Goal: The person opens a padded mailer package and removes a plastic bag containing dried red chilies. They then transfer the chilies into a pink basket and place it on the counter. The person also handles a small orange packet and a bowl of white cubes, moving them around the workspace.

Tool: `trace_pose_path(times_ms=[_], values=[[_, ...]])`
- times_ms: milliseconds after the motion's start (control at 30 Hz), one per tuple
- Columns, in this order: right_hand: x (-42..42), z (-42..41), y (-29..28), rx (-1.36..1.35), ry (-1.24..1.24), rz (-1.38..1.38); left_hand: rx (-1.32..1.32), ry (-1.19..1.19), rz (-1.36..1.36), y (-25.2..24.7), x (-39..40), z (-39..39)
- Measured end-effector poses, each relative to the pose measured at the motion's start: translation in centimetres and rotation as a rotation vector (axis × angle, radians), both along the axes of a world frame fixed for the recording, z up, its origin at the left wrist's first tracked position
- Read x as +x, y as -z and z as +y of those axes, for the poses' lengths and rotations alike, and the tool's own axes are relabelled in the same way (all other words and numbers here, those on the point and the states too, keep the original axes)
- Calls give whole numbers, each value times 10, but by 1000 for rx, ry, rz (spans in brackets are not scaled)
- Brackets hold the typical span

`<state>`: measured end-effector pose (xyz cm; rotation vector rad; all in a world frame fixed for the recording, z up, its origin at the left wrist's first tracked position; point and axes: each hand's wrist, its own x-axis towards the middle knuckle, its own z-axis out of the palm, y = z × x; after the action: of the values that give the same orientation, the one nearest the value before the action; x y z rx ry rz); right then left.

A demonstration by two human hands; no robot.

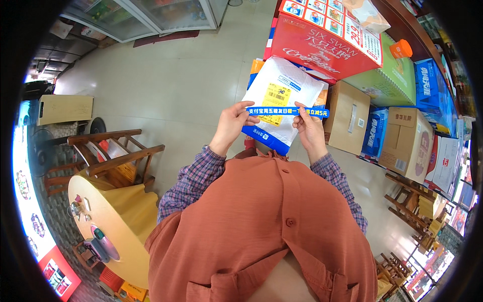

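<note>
Between my two hands a narrow blue printed strip (277,111) is stretched out level, its yellow and white writing facing up. My left hand (236,121) pinches the strip's left end between thumb and fingers. Near the right end, my right hand (310,127) grips it, the thumb lying across some of the writing. Beneath the strip lies a white padded mailing envelope (302,81) with a blue lower edge. A yellow label (277,94) with a barcode and handwriting is on the envelope, partly covered by the strip. What supports the envelope is mostly hidden.
A red beer carton (320,47) stands just beyond the envelope. Brown cardboard boxes (349,113), a green box (392,75) and blue cartons are stacked at right. At left are a wooden chair (117,154) and a round table (124,241). A glass-door refrigerator (151,19) stands far left.
</note>
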<state>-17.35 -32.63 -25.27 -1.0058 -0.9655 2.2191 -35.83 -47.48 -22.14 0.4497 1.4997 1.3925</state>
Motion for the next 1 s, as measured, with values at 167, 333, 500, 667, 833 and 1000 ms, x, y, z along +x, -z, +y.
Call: trace_pose_path(times_ms=[167,333,500,667,833,1000], values=[[3,1,3,-32,30,-12,-3,-5,75,8,1,3],[9,2,2,-44,47,-41,-7,-20,103,16,0,3],[18,3,18,-63,199,-45,-13,-50,147,25,-8,2],[24,2,23,-8,170,-138,-32,-80,195,31,-13,7],[29,-2,20,-56,89,-344,-77,-106,231,54,-24,10],[34,-5,47,28,38,-410,-119,-66,293,64,-32,16]])
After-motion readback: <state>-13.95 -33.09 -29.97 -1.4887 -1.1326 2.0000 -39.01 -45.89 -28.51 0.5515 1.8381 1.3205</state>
